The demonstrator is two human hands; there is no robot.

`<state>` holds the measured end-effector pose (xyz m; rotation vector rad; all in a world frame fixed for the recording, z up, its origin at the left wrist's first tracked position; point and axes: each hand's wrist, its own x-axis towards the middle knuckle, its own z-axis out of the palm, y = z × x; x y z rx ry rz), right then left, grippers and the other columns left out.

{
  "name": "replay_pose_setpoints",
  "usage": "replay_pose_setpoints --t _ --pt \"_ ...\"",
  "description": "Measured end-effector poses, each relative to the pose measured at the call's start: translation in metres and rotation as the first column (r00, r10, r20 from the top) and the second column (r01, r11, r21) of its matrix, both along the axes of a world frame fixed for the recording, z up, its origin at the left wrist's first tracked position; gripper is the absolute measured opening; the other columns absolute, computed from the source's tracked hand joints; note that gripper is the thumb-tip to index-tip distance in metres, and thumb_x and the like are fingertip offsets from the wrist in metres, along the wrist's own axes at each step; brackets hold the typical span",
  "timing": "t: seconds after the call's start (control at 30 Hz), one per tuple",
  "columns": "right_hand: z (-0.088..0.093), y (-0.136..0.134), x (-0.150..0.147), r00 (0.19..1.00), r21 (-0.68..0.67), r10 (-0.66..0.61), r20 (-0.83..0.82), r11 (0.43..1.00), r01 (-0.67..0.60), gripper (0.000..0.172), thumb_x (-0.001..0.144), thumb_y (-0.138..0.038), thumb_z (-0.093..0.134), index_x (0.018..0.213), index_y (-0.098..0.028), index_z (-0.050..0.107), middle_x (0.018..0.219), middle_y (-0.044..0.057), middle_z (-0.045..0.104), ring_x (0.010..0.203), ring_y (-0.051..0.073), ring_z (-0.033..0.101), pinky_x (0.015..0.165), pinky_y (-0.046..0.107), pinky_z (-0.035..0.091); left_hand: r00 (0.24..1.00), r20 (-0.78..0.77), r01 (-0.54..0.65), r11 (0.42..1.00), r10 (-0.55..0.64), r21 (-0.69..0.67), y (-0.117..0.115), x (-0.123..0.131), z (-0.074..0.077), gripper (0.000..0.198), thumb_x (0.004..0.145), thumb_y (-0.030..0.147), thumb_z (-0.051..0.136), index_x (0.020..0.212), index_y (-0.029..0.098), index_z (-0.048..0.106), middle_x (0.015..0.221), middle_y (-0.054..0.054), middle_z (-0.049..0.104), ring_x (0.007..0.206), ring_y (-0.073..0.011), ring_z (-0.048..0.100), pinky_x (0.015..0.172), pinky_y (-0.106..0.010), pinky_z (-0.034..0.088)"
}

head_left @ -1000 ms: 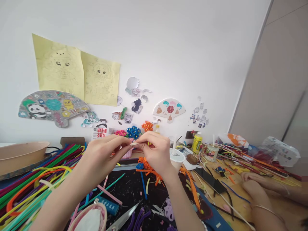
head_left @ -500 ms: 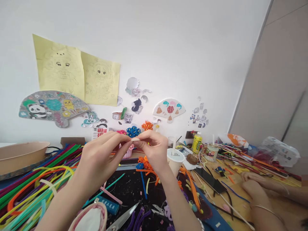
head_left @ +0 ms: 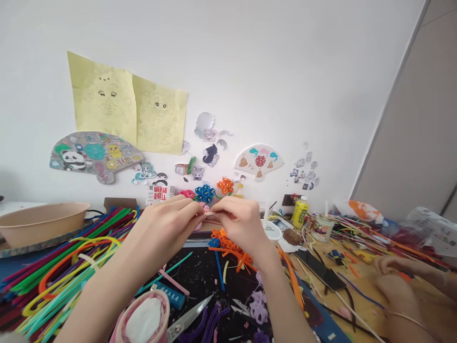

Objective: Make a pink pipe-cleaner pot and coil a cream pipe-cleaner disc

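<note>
My left hand (head_left: 174,220) and my right hand (head_left: 240,221) meet above the middle of the table, fingertips pinched together. Between them is a short cream strip (head_left: 210,214), apparently a piece of pipe cleaner, mostly hidden by the fingers. Below the hands is a black work surface (head_left: 200,271) strewn with scraps. On it lie scissors (head_left: 193,315), purple curled pipe cleaners (head_left: 259,305) and a blue packet (head_left: 168,294). Orange pipe cleaner pieces (head_left: 233,250) are just below my right hand. Behind the hands stand blue fuzzy flowers (head_left: 205,194) and orange fuzzy flowers (head_left: 225,186).
Long coloured pipe cleaners (head_left: 71,267) and a tan basin (head_left: 43,221) fill the left. A pink-rimmed container (head_left: 164,305) sits at the front. To the right are a lidded cup (head_left: 273,232), a yellow bottle (head_left: 300,212), a phone (head_left: 321,270) and another person's hands (head_left: 396,276).
The view has turned left, so the surroundings sit further right in the picture. My hands keep pinching the cream strip, now more covered by the fingers.
</note>
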<state>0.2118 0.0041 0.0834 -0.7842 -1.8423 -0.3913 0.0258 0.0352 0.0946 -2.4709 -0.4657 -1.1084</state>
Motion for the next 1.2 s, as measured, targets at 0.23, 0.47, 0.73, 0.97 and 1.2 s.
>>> replay_pose_setpoints --t 0.23,0.47,0.73,0.97,1.2 --pt "0.0 -0.001 0.0 0.98 -0.023 0.09 -0.176 0.995 -0.095 0.018 0.079 -0.004 0.067 0.07 -0.018 0.072 0.066 0.003 0.072 0.059 0.015 0.063 0.053 0.025 0.049 0.996 0.074 0.056 0.997 -0.052 -0.048 0.0 -0.002 0.0 0.015 0.096 0.019 0.051 0.084 0.017 0.061 0.069 0.003 0.064 0.059 -0.0106 0.056 0.056 -0.022 0.038" --pt "-0.003 0.001 -0.002 0.863 -0.109 0.245 -0.441 0.94 -0.323 0.01 0.075 -0.011 0.076 0.071 -0.02 0.074 0.066 0.001 0.072 0.06 0.015 0.065 0.057 0.026 0.052 0.969 0.221 0.143 0.982 -0.113 -0.126 -0.007 0.0 0.005 0.007 0.09 0.02 0.062 0.085 0.02 0.066 0.07 0.006 0.069 0.054 -0.006 0.057 0.054 -0.016 0.04" --pt "-0.002 0.003 -0.006 0.833 -0.114 0.259 -0.488 0.928 -0.355 0.004 0.078 -0.02 0.076 0.075 -0.021 0.074 0.068 0.002 0.071 0.061 0.016 0.065 0.057 0.028 0.053 0.957 0.289 0.026 0.999 -0.036 0.039 -0.011 0.006 0.001 0.015 0.095 0.02 0.053 0.085 0.016 0.064 0.073 0.0 0.067 0.064 -0.0124 0.062 0.059 -0.023 0.044" --pt "0.007 -0.011 0.001 0.998 -0.015 -0.034 0.049 0.999 0.034 0.008 0.091 -0.017 0.064 0.09 -0.019 0.072 0.082 0.005 0.072 0.076 0.018 0.063 0.069 0.031 0.051 0.993 0.062 -0.113 0.973 0.102 0.2 -0.01 0.003 0.0 0.025 0.095 0.011 0.042 0.081 0.015 0.062 0.069 -0.005 0.062 0.063 -0.0196 0.06 0.053 -0.028 0.04" --pt "0.004 -0.009 -0.002 0.987 0.107 -0.131 0.098 0.987 0.12 0.026 0.091 -0.008 0.05 0.077 -0.017 0.069 0.07 0.006 0.071 0.066 0.018 0.061 0.06 0.03 0.046 0.992 0.015 -0.122 0.972 0.121 0.201 -0.01 0.004 0.0 0.022 0.094 0.013 0.042 0.08 0.016 0.058 0.069 -0.003 0.059 0.06 -0.019 0.057 0.051 -0.029 0.038"
